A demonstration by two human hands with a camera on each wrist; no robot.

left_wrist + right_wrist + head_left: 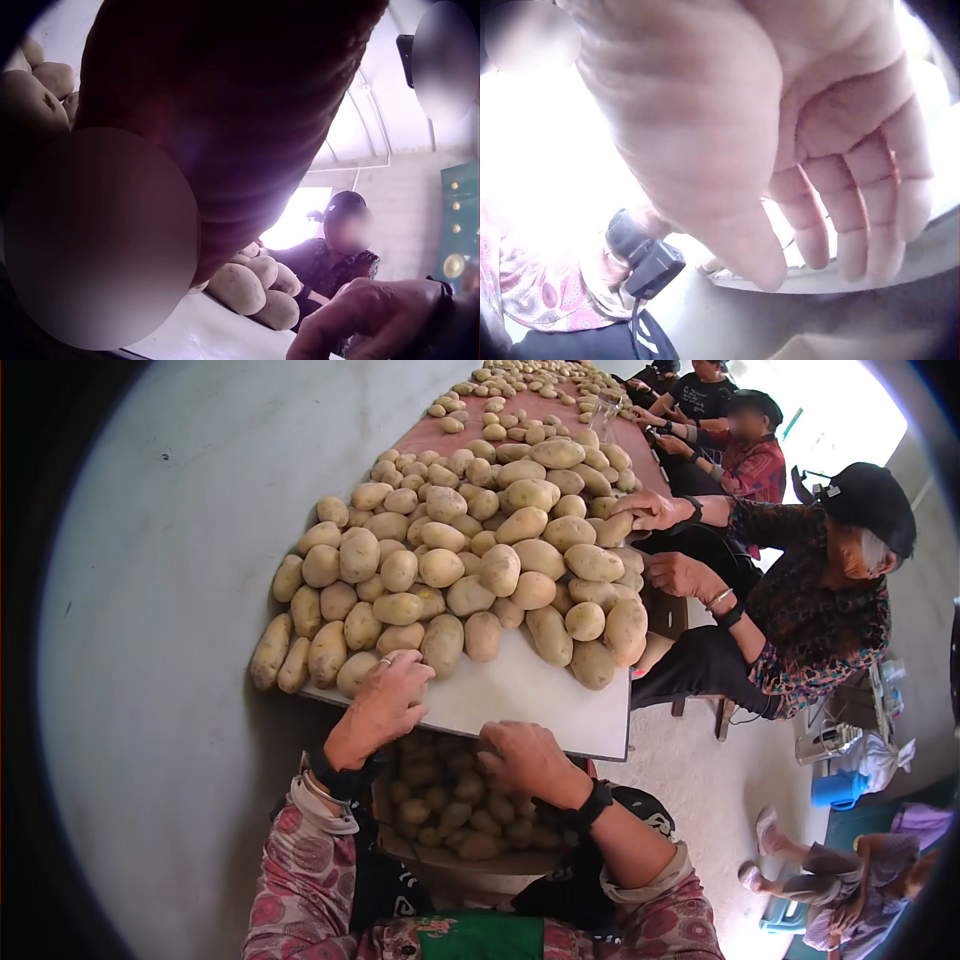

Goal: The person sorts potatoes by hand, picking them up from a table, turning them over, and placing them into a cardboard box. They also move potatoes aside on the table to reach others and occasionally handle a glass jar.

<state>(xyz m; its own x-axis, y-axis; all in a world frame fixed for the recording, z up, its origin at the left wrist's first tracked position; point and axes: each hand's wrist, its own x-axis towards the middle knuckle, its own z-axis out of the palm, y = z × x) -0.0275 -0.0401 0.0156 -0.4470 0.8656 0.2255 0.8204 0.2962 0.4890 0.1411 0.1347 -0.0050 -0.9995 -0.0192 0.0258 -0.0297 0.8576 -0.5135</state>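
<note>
Many potatoes (440, 567) are heaped on the table (520, 705), covering most of its near half. My left hand (385, 695) is at the near left edge, its fingers bent down right by a potato (357, 672); what lies under them is hidden. In the left wrist view the left hand (225, 127) is dark and partly covered by a blur. My right hand (530, 758) hangs at the table's front edge, above a container (450, 860) of potatoes. In the right wrist view the palm of the right hand (780, 142) shows, fingers loosely bent, nothing in them.
On the right side a person in a dark cap (840, 550) reaches into the same heap with both hands. Further people sit along the table's far right side. A seated person (860, 890), a blue jug (838, 790) and plastic bags (880, 760) are at lower right.
</note>
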